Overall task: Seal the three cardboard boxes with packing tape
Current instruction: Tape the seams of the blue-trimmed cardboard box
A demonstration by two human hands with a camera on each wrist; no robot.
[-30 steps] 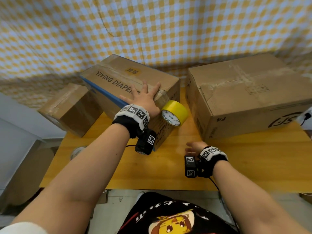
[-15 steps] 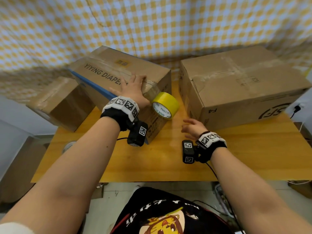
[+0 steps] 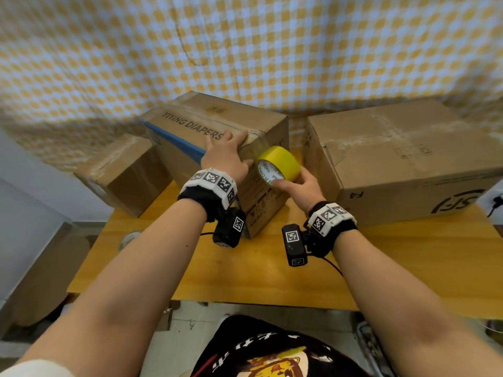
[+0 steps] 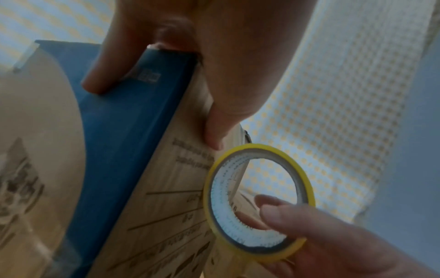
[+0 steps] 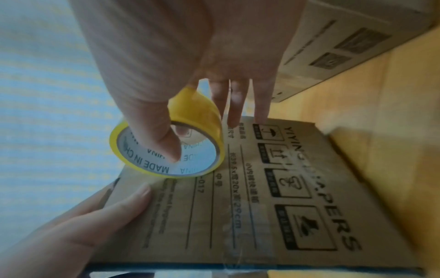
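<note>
Against a yellow checked curtain, our right hand, off the table a second ago, now grips the tape roll at the diaper box; our left hand presses its corner, apparently anchoring the strip.

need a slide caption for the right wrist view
Right hand grips the tape roll, thumb through its core, against the diaper box while the left hand steadies it.

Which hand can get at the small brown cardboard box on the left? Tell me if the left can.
Probably yes. The left hand rests on the diaper box, right beside the small brown cardboard box; nothing lies between.
</note>
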